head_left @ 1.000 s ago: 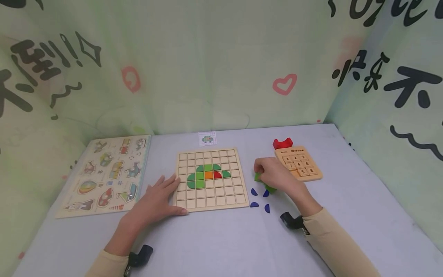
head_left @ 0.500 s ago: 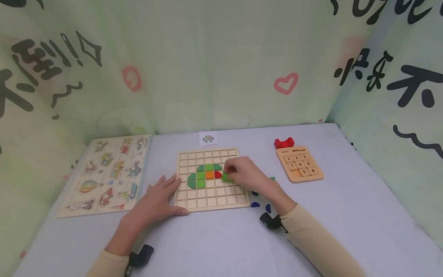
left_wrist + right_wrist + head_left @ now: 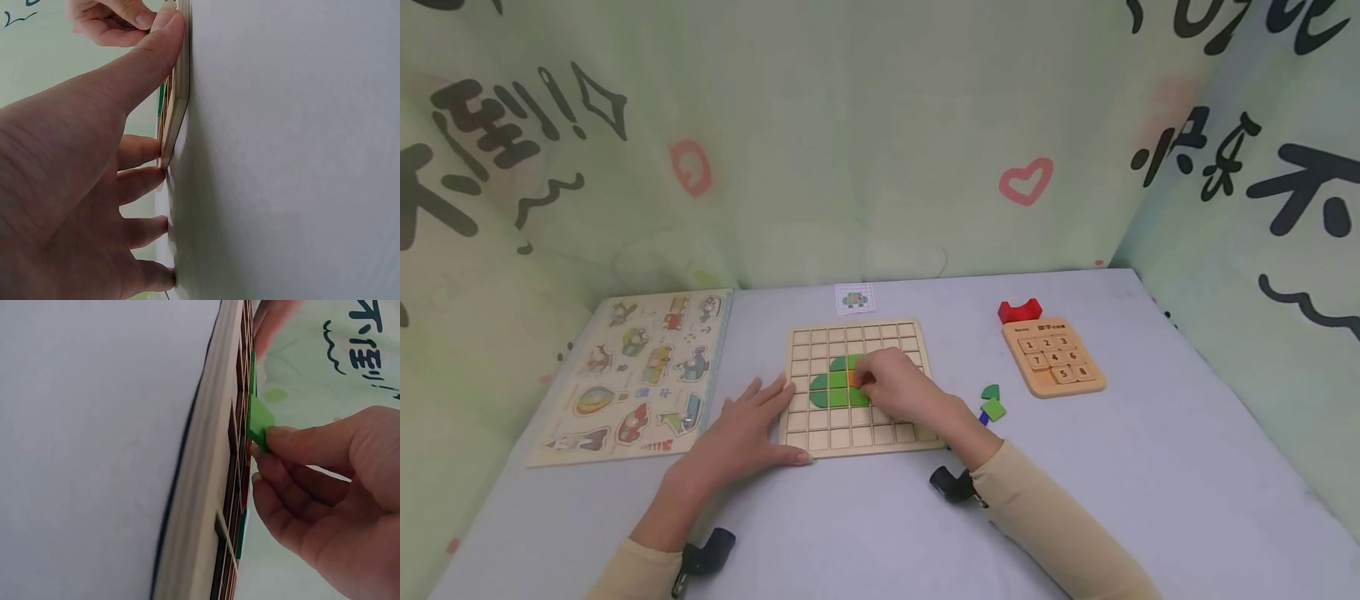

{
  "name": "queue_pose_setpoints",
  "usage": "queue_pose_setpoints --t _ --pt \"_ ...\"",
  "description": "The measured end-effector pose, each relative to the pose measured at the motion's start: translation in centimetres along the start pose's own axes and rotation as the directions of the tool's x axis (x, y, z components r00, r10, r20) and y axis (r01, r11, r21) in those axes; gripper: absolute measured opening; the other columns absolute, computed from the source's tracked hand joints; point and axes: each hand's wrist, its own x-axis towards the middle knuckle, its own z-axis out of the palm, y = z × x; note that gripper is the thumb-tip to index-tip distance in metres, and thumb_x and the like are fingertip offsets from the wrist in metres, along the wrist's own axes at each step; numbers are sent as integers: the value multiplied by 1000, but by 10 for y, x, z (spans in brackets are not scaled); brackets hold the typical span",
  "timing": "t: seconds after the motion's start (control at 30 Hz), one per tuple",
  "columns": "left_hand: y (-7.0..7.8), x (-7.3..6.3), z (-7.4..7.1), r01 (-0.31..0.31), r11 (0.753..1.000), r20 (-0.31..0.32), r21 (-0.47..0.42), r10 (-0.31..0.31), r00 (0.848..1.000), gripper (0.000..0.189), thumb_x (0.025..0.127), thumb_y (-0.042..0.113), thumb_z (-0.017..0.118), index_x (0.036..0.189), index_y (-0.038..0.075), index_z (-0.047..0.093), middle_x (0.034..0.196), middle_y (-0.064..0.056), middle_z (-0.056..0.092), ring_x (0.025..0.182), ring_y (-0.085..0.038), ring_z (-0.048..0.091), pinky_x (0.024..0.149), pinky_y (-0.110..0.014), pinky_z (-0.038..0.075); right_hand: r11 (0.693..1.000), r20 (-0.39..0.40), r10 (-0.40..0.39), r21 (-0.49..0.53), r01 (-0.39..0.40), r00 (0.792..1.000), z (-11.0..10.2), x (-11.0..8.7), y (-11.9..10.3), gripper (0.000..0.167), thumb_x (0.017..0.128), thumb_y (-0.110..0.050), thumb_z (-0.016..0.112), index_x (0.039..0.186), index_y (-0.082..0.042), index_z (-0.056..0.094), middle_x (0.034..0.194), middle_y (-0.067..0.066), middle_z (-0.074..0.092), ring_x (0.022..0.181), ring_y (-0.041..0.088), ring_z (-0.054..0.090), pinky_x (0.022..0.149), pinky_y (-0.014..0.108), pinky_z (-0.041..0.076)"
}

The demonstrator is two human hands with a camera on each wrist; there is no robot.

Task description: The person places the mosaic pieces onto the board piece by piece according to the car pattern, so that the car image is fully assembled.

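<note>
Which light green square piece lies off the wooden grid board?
The light green square piece on the white tablecloth, beside the dark green rounded piece. Others sit in the grid board, except the pinched piece in the right hand.

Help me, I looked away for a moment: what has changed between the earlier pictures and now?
The right hand moved left from the loose green pieces to the grid board, carrying a light green piece, which it still pinches. The left hand stayed at the board's left edge; the number board, red pieces and picture puzzle stayed put.
</note>
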Motion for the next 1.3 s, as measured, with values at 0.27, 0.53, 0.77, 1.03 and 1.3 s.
queue_pose_setpoints --t 0.27,0.53,0.77,1.03,1.3 --pt "3 0 0 -3 1000 -2 0 3 1000 108 69 67 77 154 12 38 164 -9 28 152 -46 17 113 -77 14 997 54 -18 -68 22 998 -4 -8 3 19 82 5 67 81 -8 80 79 -2 66 75 10 57 69 23 53" --pt "4 0 1 1 1000 -4 4 -1 1000 109 69 66 78 154 12 37 164 -10 28 152 -46 17 113 -77 14 992 68 95 -84 -89 993 -24 -31 17 17 88 -1 65 96 -10 78 93 -2 70 86 13 58 78 29 53" --pt "4 -1 -1 12 1000 2 11 -12 1000 109 70 67 77 154 11 37 164 -11 28 151 -47 17 112 -78 15 984 69 156 -92 -150 985 -49 -54 44 21 87 0 63 100 -10 78 97 0 70 80 14 57 69 25 50" --pt "2 0 -1 12 1000 -1 9 -12 1000 110 69 69 76 154 12 37 164 -11 28 152 -47 17 112 -77 16 968 134 211 -169 -187 968 -70 -78 68 30 83 6 65 104 -11 77 100 0 70 88 16 60 78 31 55" --pt "3 -1 -1 10 1000 0 7 -10 1000 109 70 68 77 154 12 37 164 -11 28 151 -47 17 113 -77 16 954 178 238 -227 -196 955 -85 -94 81 35 79 13 67 100 -13 77 95 -1 67 90 17 59 87 38 57"
